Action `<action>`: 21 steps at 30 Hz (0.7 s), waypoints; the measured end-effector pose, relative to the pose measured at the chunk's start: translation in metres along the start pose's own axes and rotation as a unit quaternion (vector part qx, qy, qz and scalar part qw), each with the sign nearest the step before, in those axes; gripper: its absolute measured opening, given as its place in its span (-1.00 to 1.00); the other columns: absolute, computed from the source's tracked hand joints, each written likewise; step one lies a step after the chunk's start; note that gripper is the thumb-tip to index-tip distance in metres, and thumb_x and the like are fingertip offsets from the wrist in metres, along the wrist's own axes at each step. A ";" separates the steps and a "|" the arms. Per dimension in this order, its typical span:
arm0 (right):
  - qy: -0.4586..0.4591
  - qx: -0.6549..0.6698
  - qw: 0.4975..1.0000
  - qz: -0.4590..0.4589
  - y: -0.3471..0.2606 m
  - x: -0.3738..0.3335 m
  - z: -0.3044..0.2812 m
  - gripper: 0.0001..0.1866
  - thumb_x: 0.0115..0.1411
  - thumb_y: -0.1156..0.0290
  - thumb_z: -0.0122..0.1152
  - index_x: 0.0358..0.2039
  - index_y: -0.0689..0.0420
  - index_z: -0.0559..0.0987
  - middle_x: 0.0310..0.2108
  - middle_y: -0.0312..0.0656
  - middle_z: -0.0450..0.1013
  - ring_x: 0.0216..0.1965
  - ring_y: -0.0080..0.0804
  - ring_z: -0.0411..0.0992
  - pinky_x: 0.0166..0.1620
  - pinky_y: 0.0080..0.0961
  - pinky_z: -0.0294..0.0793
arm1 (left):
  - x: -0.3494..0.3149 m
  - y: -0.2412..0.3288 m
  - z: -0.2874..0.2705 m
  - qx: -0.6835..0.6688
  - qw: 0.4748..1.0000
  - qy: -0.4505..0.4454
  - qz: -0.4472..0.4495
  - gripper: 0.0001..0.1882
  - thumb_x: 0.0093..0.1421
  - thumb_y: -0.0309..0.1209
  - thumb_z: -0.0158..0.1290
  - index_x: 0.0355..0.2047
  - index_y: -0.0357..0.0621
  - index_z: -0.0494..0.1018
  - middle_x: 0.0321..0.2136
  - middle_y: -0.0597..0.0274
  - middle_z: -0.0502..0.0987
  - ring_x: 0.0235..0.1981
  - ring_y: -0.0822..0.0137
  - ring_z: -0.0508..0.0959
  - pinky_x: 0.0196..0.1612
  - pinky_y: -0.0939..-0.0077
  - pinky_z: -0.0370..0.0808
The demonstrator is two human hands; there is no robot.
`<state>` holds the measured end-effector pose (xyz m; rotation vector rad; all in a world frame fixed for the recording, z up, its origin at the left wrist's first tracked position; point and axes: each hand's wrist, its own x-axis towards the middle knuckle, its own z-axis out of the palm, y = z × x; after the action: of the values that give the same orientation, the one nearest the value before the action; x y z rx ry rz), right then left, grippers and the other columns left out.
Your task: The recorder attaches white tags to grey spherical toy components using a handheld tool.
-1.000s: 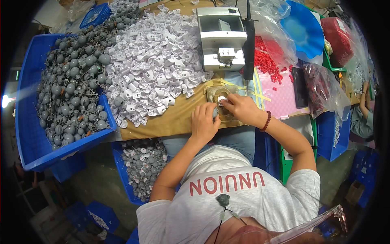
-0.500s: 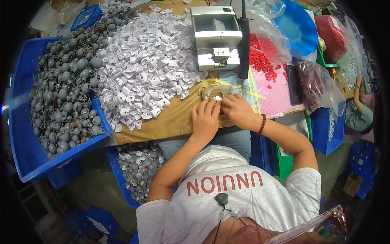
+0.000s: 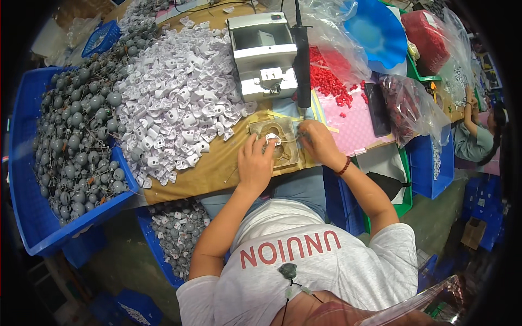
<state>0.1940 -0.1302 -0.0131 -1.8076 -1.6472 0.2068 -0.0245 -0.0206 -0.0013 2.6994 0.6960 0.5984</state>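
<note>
A block-shaped fixture (image 3: 292,157) with a rounded hollow lies on the brown-covered table in front of me. Seated in its hollow is a small white plastic part (image 3: 273,139). My left hand (image 3: 255,162) rests on the fixture's left side, fingertips holding the part. Just right of the fixture is my right hand (image 3: 322,145), apart from the part, fingers curled together; anything between them is too small to make out. A large heap of similar white parts (image 3: 171,100) spreads to the left of the hands.
Beyond the fixture stands a white-and-grey machine (image 3: 263,57) with a dark upright post (image 3: 302,65). Red pieces (image 3: 329,76) and a phone (image 3: 377,110) lie rightward. A blue crate (image 3: 32,217) of grey round parts (image 3: 79,146) stands left. A co-worker (image 3: 473,138) sits far right.
My right hand has moved right, away from the white part, uncovering more of the fixture. The left hand stays at the part. The whole view has shifted, with things appearing farther left.
</note>
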 end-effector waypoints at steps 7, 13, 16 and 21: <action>0.067 0.570 0.780 0.250 0.000 0.020 0.014 -0.60 0.15 0.64 0.32 0.00 0.20 0.46 -0.09 -0.16 0.49 -0.06 -0.39 0.52 0.01 -0.43 0.55 | 0.000 -0.004 0.002 -0.006 1.000 -0.008 0.013 -0.48 -0.03 -0.56 0.16 0.01 -0.04 0.56 -0.06 0.14 0.49 0.14 0.06 0.42 0.10 0.11 0.36; -0.163 0.594 0.727 0.304 -0.012 0.048 0.003 -0.64 0.15 0.60 0.38 -0.02 0.21 0.55 -0.17 -0.16 0.56 -0.17 -0.48 0.56 -0.16 -0.54 0.58 | 0.000 -0.010 0.000 -0.038 0.999 -0.011 0.025 -0.56 0.00 -0.54 0.18 -0.04 -0.10 0.57 -0.06 0.11 0.51 0.13 0.06 0.46 0.09 0.14 0.43; -0.168 0.417 0.862 0.235 -0.017 0.056 0.007 -0.74 0.13 0.47 0.46 -0.18 0.24 0.64 -0.22 -0.20 0.58 -0.26 -0.53 0.55 -0.26 -0.56 0.56 | 0.002 -0.013 -0.003 -0.052 0.998 -0.009 0.031 -0.62 0.01 -0.53 0.18 -0.09 -0.12 0.58 -0.07 0.10 0.53 0.11 0.04 0.49 0.07 0.15 0.46; -0.059 0.132 0.985 0.094 -0.024 0.050 0.017 -0.70 0.05 0.37 0.51 -0.25 0.24 0.65 -0.37 -0.18 0.49 -0.35 -0.35 0.48 -0.29 -0.42 0.48 | 0.004 -0.015 -0.003 -0.069 0.997 0.001 0.033 -0.69 0.03 -0.51 0.19 -0.16 -0.13 0.58 -0.12 0.09 0.54 0.06 0.05 0.52 0.02 0.17 0.49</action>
<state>0.1742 -0.0778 0.0034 -1.7703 -1.4478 0.5978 -0.0287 -0.0050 -0.0031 2.6020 0.5460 0.6410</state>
